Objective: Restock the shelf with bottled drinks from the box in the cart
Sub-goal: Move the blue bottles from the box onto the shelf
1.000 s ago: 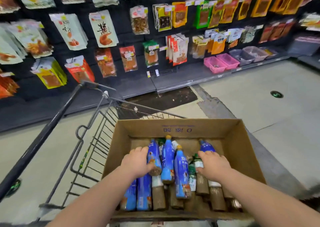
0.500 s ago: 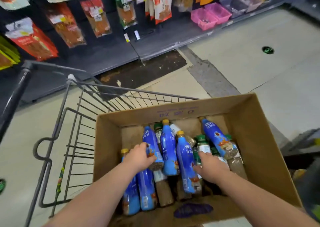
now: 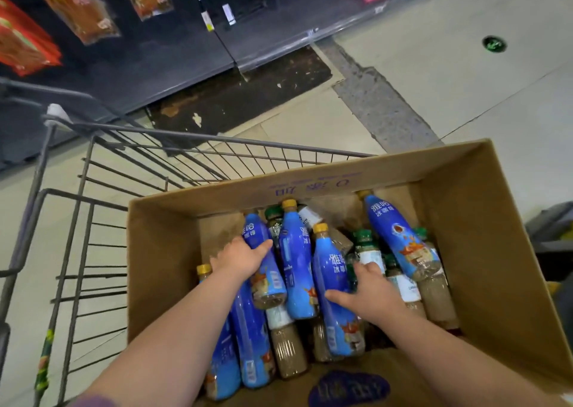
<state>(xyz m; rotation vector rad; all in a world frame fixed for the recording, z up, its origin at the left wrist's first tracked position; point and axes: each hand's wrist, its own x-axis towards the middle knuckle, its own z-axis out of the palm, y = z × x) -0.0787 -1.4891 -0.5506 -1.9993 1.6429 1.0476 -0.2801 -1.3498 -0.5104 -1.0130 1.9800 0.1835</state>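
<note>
the left hand (image 3: 240,259) was down inside the cardboard box (image 3: 483,226), gripping a blue bottle (image 3: 269,273) just below its shoulder: the thumb lay across the front and the other fingers (image 3: 228,248) curled round the bottle's left side. left of those fingers a strip of bare cardboard showed before the box's left wall, the widest gap in the box. just right of the thumb a second blue bottle (image 3: 296,267) lay touching the held one, and a third blue bottle (image 3: 330,279) lay beside that, all with yellow caps pointing to the far wall. the right hand (image 3: 369,293) sat between the third blue bottle and the green-capped bottles (image 3: 367,251); its thumb was stretched out against the third bottle's side and its fingers (image 3: 364,268) bent down over a green-capped one, but whether they had hold of anything could not be told. right of those fingers a fourth blue bottle (image 3: 400,242) lay tilted on top of brown bottles (image 3: 440,298), close to the right wall. beyond both sets of fingers a little box floor was bare under the far wall. nearer than the fingers, under the left forearm, two more blue bottles (image 3: 248,338) lay against the near edge. the box sat in a wire cart (image 3: 93,214), whose basket stood open to the left of the box's left rim. past the cart's far rail lay pale floor (image 3: 465,81) and the dark foot of a snack shelf (image 3: 186,53).
</note>
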